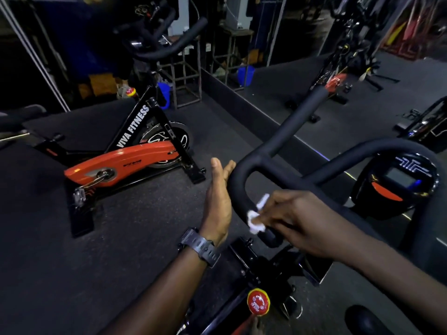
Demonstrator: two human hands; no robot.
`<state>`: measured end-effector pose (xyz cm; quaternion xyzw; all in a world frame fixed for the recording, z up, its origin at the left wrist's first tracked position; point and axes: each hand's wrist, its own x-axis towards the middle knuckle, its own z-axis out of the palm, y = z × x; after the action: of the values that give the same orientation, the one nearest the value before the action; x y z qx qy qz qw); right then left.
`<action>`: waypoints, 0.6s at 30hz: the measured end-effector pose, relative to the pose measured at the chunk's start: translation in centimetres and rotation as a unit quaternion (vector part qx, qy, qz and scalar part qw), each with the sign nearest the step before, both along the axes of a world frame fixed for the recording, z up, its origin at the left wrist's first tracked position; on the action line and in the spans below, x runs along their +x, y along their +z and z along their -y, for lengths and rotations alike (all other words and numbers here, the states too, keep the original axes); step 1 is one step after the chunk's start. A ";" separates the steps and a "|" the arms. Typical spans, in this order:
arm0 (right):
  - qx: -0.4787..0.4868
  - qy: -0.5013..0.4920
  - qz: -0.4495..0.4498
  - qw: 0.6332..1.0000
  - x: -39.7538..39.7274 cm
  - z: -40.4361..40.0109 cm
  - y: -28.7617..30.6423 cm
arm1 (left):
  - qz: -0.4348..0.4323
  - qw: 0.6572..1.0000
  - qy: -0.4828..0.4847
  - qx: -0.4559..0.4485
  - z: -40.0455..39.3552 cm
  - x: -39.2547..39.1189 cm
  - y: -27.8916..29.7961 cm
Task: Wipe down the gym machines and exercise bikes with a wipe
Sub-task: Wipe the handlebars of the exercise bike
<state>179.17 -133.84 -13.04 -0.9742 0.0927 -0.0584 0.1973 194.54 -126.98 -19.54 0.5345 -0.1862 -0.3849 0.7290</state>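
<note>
Right below me is an exercise bike with a black padded handlebar [285,131] and a small console [401,182]. My right hand [295,218] pinches a crumpled white wipe [256,217] against the near curve of the handlebar's left loop. My left hand [217,197], fingers straight, hovers beside the outer left bend of that loop, fingertips close to the bar; a black watch sits on its wrist. A red resistance knob [257,301] shows below the bar.
A second black and orange exercise bike [125,160] marked VIVA FITNESS stands to the left on the dark rubber floor. A wall mirror [338,76] runs along the right. Metal stools [186,76] and blue buckets [164,95] stand at the back.
</note>
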 end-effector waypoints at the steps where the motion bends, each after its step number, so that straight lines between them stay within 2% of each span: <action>1: -0.018 -0.018 0.002 1.000 1.3 0.0 -0.3 | 0.004 1.000 -0.008 0.002 0.2 -0.3 0.1; 5: -0.116 -0.077 -0.055 0.989 5.4 -1.5 -2.3 | 0.002 1.000 -0.015 0.008 -0.1 -0.2 0.1; 7: -0.120 -0.050 -0.072 0.989 2.2 -2.8 -2.7 | -0.006 1.000 -0.003 -0.001 -0.2 0.2 0.0; 10: -0.135 -0.056 -0.023 0.989 -2.8 -5.1 -1.2 | 0.011 1.000 0.014 -0.008 0.0 0.0 -0.4; 12: -0.142 -0.079 -0.019 0.986 -2.6 -5.7 -0.4 | 0.007 1.000 0.008 -0.012 0.4 -0.4 -0.7; 17: -0.155 -0.139 -0.114 0.971 2.0 -5.9 -1.8 | -0.009 1.000 0.005 -0.010 0.6 -0.4 -0.8; 18: -0.172 -0.139 -0.095 0.971 1.2 -6.2 -2.1 | -0.007 1.000 0.010 -0.012 0.5 -0.3 -0.8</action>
<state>180.41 -127.60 -15.12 -0.9720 0.2346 -0.0074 0.0073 194.26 -127.43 -20.37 0.5247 -0.1800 -0.3790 0.7407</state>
